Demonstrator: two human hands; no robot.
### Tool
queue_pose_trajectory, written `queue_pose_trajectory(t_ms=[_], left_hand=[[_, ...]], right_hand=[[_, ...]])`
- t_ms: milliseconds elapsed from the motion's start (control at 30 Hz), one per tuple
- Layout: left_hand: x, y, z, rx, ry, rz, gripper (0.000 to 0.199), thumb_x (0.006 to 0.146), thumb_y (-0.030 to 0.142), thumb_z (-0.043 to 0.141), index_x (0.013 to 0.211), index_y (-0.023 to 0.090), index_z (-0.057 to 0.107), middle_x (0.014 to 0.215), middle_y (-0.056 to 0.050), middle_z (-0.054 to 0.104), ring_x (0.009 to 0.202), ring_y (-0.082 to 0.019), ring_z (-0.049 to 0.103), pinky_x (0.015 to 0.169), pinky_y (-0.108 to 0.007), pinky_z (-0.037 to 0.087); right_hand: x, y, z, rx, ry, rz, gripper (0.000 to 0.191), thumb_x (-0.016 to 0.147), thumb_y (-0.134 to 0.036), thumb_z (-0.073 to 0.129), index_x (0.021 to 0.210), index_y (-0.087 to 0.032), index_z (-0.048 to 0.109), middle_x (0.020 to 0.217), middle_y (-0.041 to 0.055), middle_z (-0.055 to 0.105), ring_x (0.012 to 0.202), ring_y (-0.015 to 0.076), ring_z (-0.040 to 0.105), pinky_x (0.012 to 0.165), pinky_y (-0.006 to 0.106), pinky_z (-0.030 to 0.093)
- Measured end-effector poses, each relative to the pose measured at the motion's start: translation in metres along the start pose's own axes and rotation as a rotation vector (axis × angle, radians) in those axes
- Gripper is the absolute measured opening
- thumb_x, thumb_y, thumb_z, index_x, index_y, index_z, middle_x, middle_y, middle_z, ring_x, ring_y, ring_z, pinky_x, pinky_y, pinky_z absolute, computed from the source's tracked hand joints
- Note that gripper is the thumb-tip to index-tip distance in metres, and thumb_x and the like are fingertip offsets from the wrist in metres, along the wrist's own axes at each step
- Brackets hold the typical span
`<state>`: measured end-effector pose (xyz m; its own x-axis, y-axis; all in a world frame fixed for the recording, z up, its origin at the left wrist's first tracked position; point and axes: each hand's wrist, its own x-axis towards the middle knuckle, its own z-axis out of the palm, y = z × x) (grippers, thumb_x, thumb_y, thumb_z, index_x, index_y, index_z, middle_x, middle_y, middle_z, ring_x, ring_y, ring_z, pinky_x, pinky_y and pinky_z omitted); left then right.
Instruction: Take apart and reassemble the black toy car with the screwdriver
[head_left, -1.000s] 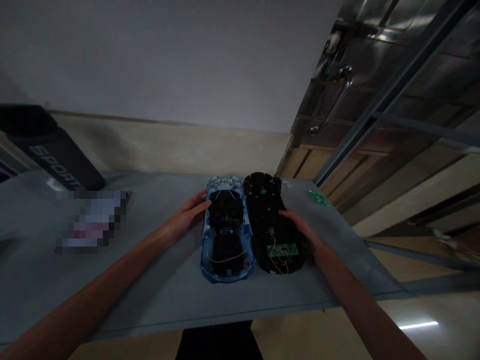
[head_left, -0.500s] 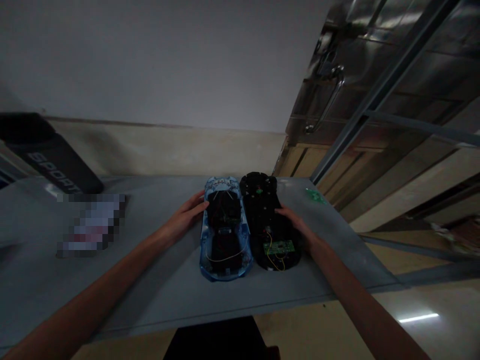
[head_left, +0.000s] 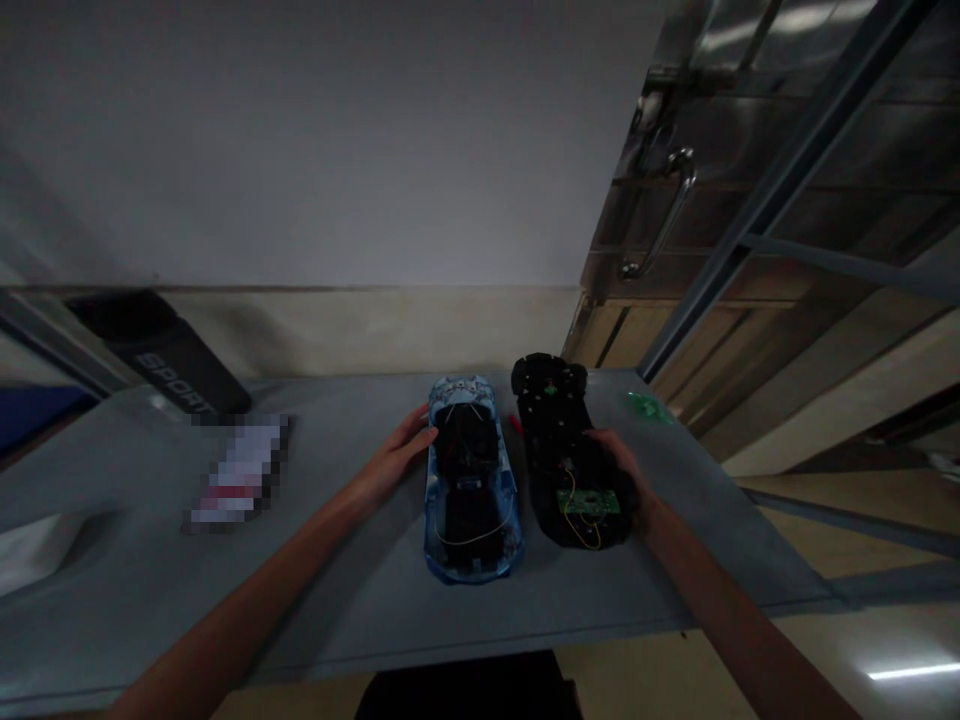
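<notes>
A blue toy car body (head_left: 512, 500), its dark inside facing up with a thin pale wire across it, lies at the middle of the table. My left hand (head_left: 401, 452) grips its left edge, the thumb over the rim. To its right is the black car chassis (head_left: 555, 425), bearing a green circuit board (head_left: 589, 501) and yellow wires. My right hand (head_left: 624, 468) holds the chassis by its right side, with part of the fingers hidden. Between the two parts, a small red piece (head_left: 516, 424) shows on the table.
A black bottle marked SPORT (head_left: 176, 355) and a blurred-out flat item (head_left: 238, 475) are on the left of the grey table (head_left: 360, 600). A white object (head_left: 37, 550) is at the far left. Green pieces (head_left: 649, 407) lie at the back right.
The chassis and the blue body have come apart, leaving a gap where the red piece now shows. The whole view has shifted, so things appear further right and lower.
</notes>
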<state>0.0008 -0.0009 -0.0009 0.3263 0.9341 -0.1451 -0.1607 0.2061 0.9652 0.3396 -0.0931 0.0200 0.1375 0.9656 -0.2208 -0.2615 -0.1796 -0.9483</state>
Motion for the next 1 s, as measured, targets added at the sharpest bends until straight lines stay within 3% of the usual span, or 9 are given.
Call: queue_pose_trajectory(t_ms=[133,267,333,533,667,767,833,900,1000], left_hand=[[0.003,-0.006,-0.004,-0.014,-0.007,0.010,0.047,0.089,0.049,0.095,0.134,0.042,0.084,0.154,0.000,0.080,0.157,-0.034,0.065,0.129,-0.044,0.052],[0.006,-0.011,-0.006,-0.035,-0.003,-0.012,0.055,0.085,0.050,0.097,0.137,0.042,0.082,0.161,0.000,0.076,0.159,-0.037,0.063,0.131,-0.047,0.050],[0.007,-0.012,-0.006,-0.049,-0.009,-0.015,0.060,0.084,0.051,0.097,0.141,0.040,0.081,0.163,-0.001,0.075,0.160,-0.038,0.062,0.133,-0.049,0.047],[0.006,-0.008,-0.004,-0.104,-0.063,0.010,0.064,0.087,0.047,0.096,0.147,0.035,0.078,0.159,-0.006,0.078,0.156,-0.038,0.066,0.132,-0.051,0.049],[0.004,-0.007,-0.003,-0.143,-0.076,0.019,0.062,0.087,0.046,0.097,0.146,0.036,0.079,0.147,-0.005,0.084,0.147,-0.038,0.073,0.125,-0.050,0.055],[0.004,-0.008,-0.003,-0.154,-0.068,0.028,0.060,0.086,0.045,0.099,0.142,0.036,0.080,0.139,-0.001,0.087,0.145,-0.037,0.074,0.121,-0.045,0.057],[0.005,-0.009,-0.004,-0.157,-0.061,0.042,0.062,0.085,0.045,0.100,0.142,0.035,0.079,0.137,-0.002,0.087,0.143,-0.035,0.075,0.120,-0.043,0.058],[0.006,-0.009,-0.004,-0.156,-0.062,0.055,0.067,0.084,0.046,0.101,0.145,0.032,0.077,0.140,-0.005,0.085,0.140,-0.035,0.077,0.120,-0.044,0.058],[0.006,-0.009,-0.005,-0.149,-0.078,0.067,0.074,0.083,0.046,0.102,0.150,0.029,0.074,0.145,-0.010,0.083,0.138,-0.035,0.078,0.119,-0.045,0.059]], right_hand=[[-0.010,-0.002,0.002,0.093,0.021,0.008,0.018,0.083,-0.050,0.084,0.086,-0.034,0.077,0.076,-0.0002,0.082,0.075,0.0276,0.082,0.077,0.039,0.070],[-0.017,0.001,0.010,0.269,-0.287,0.189,0.050,0.093,-0.075,0.069,0.119,-0.035,0.085,0.109,0.0076,0.091,0.116,0.0381,0.085,0.104,0.055,0.069],[-0.019,0.003,0.015,0.314,-0.368,0.234,0.064,0.093,-0.082,0.065,0.131,-0.034,0.084,0.123,0.0089,0.090,0.130,0.0395,0.081,0.114,0.058,0.064],[-0.028,-0.006,0.029,0.268,-0.341,0.162,0.067,0.093,-0.081,0.070,0.137,-0.032,0.083,0.144,0.0089,0.084,0.144,0.0391,0.073,0.122,0.055,0.058],[-0.025,-0.029,0.046,-0.074,-0.182,-0.024,0.077,0.100,-0.075,0.070,0.165,-0.034,0.062,0.149,0.0106,0.079,0.135,0.0375,0.076,0.117,0.055,0.060],[-0.024,-0.048,0.075,-0.507,-0.069,-0.201,0.091,0.101,-0.074,0.067,0.179,-0.035,0.042,0.156,0.0159,0.067,0.129,0.0384,0.075,0.109,0.057,0.063],[-0.027,-0.058,0.102,-0.815,-0.016,-0.293,0.090,0.105,-0.073,0.061,0.182,-0.032,0.038,0.159,0.0190,0.060,0.129,0.0384,0.073,0.114,0.059,0.060],[-0.032,-0.063,0.130,-1.101,-0.007,-0.311,0.089,0.106,-0.069,0.063,0.182,-0.032,0.037,0.159,0.0216,0.057,0.118,0.0379,0.078,0.111,0.061,0.060],[-0.038,-0.061,0.163,-1.391,0.009,-0.321,0.085,0.108,-0.060,0.066,0.182,-0.030,0.039,0.159,0.0249,0.057,0.117,0.0407,0.080,0.105,0.058,0.063]])
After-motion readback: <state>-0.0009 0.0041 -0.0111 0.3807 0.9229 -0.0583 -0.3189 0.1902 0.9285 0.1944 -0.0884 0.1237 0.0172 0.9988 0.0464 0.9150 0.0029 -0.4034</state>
